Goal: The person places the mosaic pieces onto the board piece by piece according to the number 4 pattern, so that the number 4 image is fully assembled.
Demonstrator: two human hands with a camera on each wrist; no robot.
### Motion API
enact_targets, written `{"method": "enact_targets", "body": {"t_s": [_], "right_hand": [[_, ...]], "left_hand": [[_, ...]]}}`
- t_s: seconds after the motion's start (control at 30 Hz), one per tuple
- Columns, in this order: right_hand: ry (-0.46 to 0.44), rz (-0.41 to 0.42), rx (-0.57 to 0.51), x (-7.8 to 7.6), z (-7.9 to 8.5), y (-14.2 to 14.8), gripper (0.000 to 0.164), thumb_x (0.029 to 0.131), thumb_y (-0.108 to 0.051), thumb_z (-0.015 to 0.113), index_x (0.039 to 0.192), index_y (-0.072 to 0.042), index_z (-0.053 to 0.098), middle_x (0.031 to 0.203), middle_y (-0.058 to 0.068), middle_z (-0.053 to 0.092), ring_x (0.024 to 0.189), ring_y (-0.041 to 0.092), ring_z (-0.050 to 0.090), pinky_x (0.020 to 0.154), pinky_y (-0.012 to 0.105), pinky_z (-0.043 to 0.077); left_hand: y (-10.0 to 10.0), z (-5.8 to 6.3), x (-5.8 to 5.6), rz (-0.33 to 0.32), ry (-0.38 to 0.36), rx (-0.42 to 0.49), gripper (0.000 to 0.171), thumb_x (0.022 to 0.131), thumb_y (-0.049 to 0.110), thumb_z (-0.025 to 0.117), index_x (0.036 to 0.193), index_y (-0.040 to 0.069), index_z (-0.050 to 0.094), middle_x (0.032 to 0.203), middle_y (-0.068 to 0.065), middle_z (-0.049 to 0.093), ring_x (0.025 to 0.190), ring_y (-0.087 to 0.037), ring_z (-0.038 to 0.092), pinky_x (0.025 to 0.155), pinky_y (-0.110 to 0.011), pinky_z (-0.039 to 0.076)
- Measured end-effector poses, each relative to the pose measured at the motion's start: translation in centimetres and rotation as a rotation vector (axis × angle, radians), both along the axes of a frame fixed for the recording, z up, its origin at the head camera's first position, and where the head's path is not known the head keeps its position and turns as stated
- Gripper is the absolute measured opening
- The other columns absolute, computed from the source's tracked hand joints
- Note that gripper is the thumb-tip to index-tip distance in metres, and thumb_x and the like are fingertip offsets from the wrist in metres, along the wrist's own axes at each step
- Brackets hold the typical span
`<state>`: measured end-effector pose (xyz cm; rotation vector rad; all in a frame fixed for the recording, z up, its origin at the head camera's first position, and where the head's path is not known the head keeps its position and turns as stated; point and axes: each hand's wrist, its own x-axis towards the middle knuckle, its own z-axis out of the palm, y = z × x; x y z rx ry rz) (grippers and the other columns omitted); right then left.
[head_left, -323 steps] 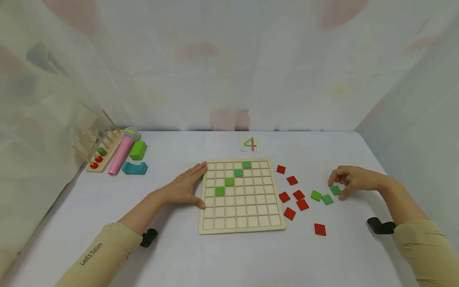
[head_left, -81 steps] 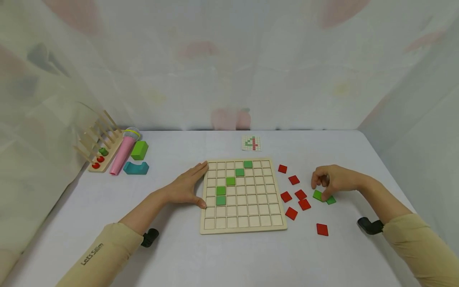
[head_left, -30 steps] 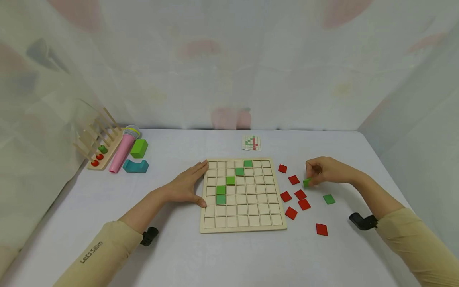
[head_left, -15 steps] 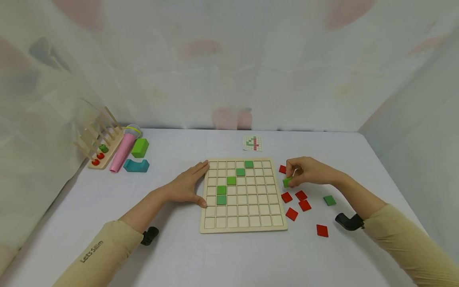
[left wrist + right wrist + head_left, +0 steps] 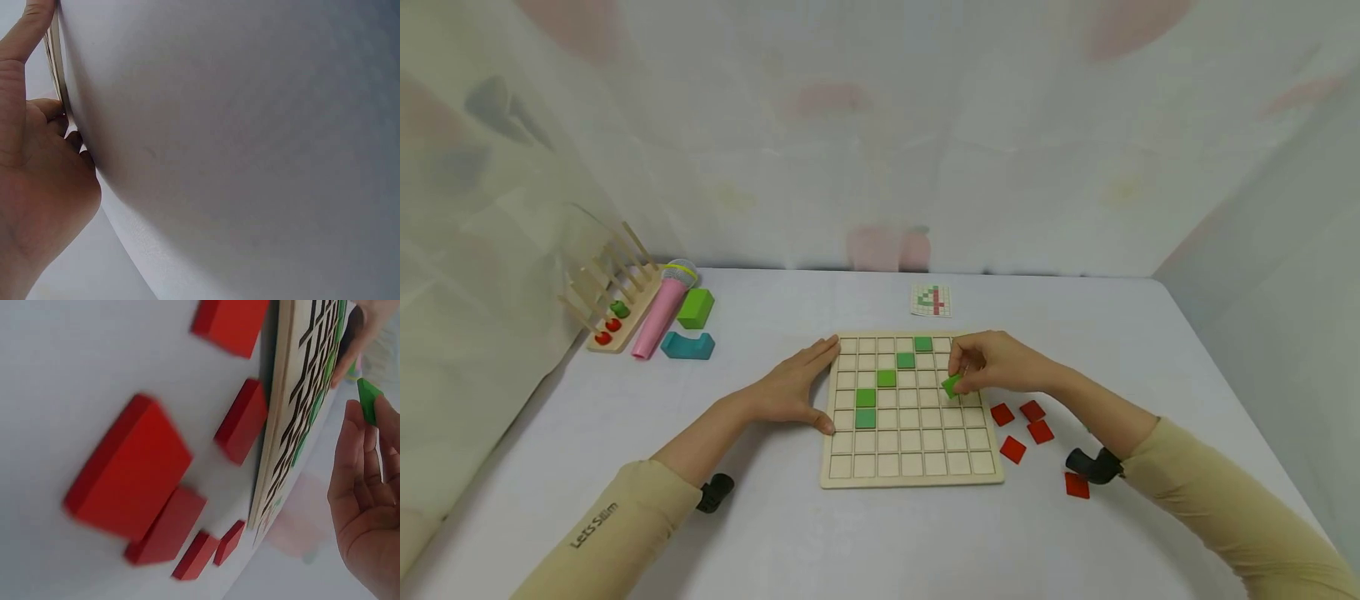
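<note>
My right hand (image 5: 1000,360) pinches a light green square tile (image 5: 951,386) between thumb and fingertips, above the right part of the wooden grid board (image 5: 910,482). In the right wrist view the green tile (image 5: 369,400) is tilted on edge. Several green tiles lie in the board's cells: a diagonal running from the top right down to the left, with one tile (image 5: 865,418) directly below its lowest end. Along the board's left edge rests my left hand (image 5: 786,390), thumb and fingers spread. In the left wrist view its fingers touch the board's side (image 5: 56,62).
Several red tiles (image 5: 1012,450) lie right of the board, one (image 5: 1077,485) by the right wrist camera. A small pattern card (image 5: 931,300) lies behind the board. At the back left are a pegged wooden stand (image 5: 625,329), pink toy microphone (image 5: 658,318), green block (image 5: 696,308) and teal block (image 5: 688,346).
My right hand has picked up the light green tile from the table on the right and carried it left over the board. Earlier, a fifth green tile was added. The left hand stays put.
</note>
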<state>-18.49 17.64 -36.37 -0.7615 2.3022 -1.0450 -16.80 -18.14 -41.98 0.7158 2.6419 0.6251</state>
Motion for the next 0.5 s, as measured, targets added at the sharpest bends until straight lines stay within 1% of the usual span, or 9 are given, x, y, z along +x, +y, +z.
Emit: {"method": "enact_targets", "body": {"t_s": [0.2,0.33,0.5], "right_hand": [[0.026,-0.014,-0.007,0.4,0.1,-2.2,0.013,0.083,-0.013,0.077,0.091,-0.016,0.067,0.083,-0.001,0.069,0.074,0.015,0.062,0.071,0.025,0.051],[0.043,-0.004,-0.013,0.5,0.0,-3.6,0.011,0.085,-0.011,0.076,0.094,-0.015,0.072,0.085,0.0,0.07,0.078,0.013,0.063,0.073,0.024,0.054],[0.079,0.021,0.006,0.6,-0.7,-5.2,0.016,0.087,-0.008,0.073,0.102,-0.012,0.076,0.089,-0.001,0.073,0.081,0.009,0.064,0.075,0.022,0.055]], "left_hand": [[0.0,0.0,-0.1,-0.003,-0.002,0.0,0.134,0.06,0.06,0.086,0.159,0.007,0.012,0.169,-0.009,0.006,0.157,-0.036,0.008,0.124,-0.061,0.018],[0.1,0.0,-0.1,-0.005,0.003,-0.001,0.134,0.06,0.06,0.086,0.159,0.006,0.013,0.169,-0.01,0.006,0.156,-0.037,0.009,0.124,-0.06,0.018],[0.0,0.0,0.0,0.001,-0.003,-0.003,0.134,0.06,0.06,0.086,0.159,0.007,0.013,0.169,-0.01,0.006,0.157,-0.037,0.009,0.124,-0.06,0.018]]}}
